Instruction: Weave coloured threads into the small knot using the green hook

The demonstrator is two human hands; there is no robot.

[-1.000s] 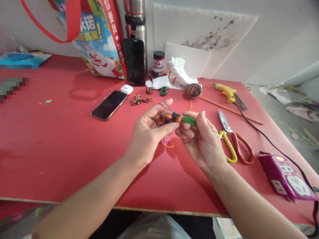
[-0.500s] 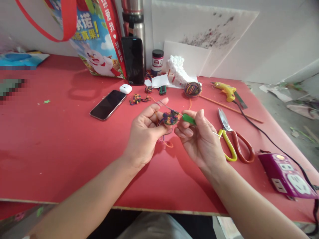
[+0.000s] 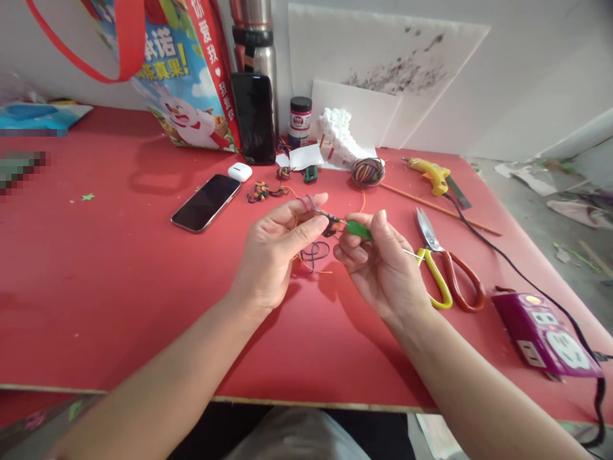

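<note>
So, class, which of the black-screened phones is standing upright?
The phone in front of the steel flask stands upright; the other phone, beside the white case, lies flat on the red table.

A red tabletop [image 3: 143, 319] spreads under and around your hands. Beyond your left hand [image 3: 272, 243] and to its left, you have a dark phone [image 3: 205, 203] lying flat, with a white earbud case [image 3: 240, 172] at its far corner. Nearer that hand's fingers, just past them, sits a small multicoloured yarn piece [image 3: 261, 191]. Well off to its left lies a green star [image 3: 88, 197]. Past your right hand [image 3: 387, 268] rests a multicoloured yarn ball [image 3: 368, 172]; farther right, you have a yellow glue gun [image 3: 435, 177]. Scissors [image 3: 434, 245] lie just right of that hand, and a purple box [image 3: 541, 332] farther right.
</note>
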